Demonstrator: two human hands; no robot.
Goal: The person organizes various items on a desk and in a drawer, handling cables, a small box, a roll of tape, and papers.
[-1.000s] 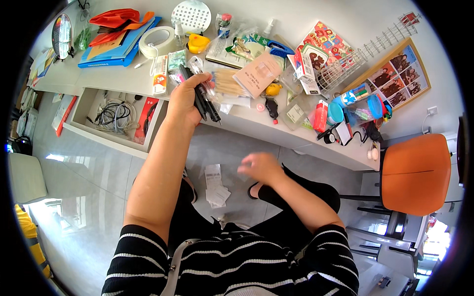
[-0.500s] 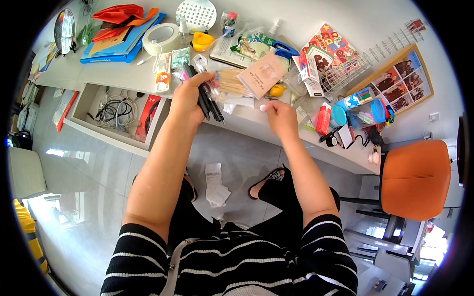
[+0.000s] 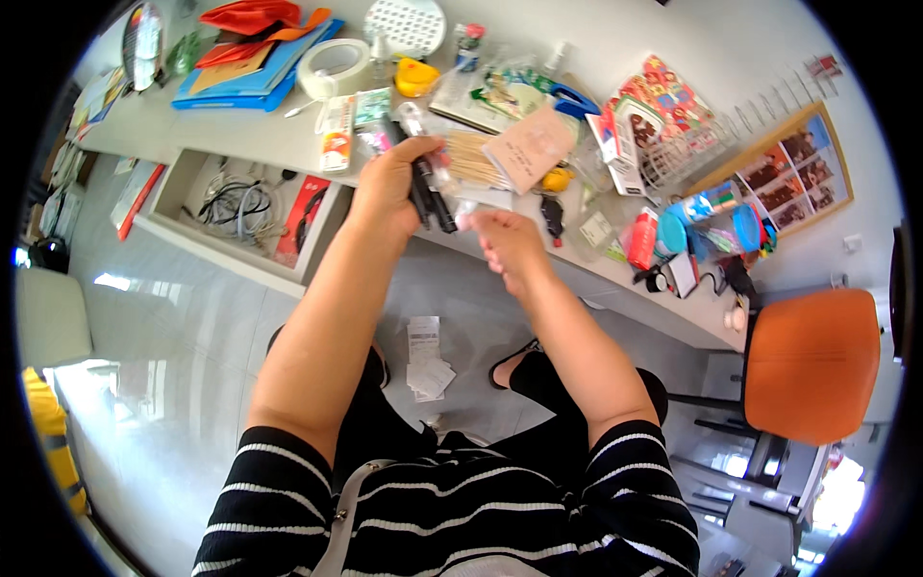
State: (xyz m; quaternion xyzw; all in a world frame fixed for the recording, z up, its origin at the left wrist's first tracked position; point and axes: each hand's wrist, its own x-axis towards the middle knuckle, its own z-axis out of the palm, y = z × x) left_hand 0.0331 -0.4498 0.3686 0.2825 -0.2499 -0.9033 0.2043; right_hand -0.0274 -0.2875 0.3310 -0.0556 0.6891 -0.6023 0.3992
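My left hand (image 3: 389, 188) grips a bunch of black markers (image 3: 428, 197) above the front edge of the white desk (image 3: 240, 135). My right hand (image 3: 505, 240) is just to the right of the markers, its fingertips at their lower ends, with the fingers curled; whether it holds anything small I cannot tell. Behind the hands lie a bundle of thin wooden sticks (image 3: 471, 159) and a brown paper card (image 3: 529, 149).
An open drawer (image 3: 240, 207) with cables is at the left. The desk holds a tape roll (image 3: 332, 67), blue folders (image 3: 255, 67), a wire basket (image 3: 687, 154), a red bottle (image 3: 642, 238) and a framed photo board (image 3: 784, 168). An orange chair (image 3: 812, 365) stands right. Paper slips (image 3: 425, 361) lie on the floor.
My right hand has come up from my lap to the desk edge and then moved left to the markers. My left hand has stayed put with the markers.
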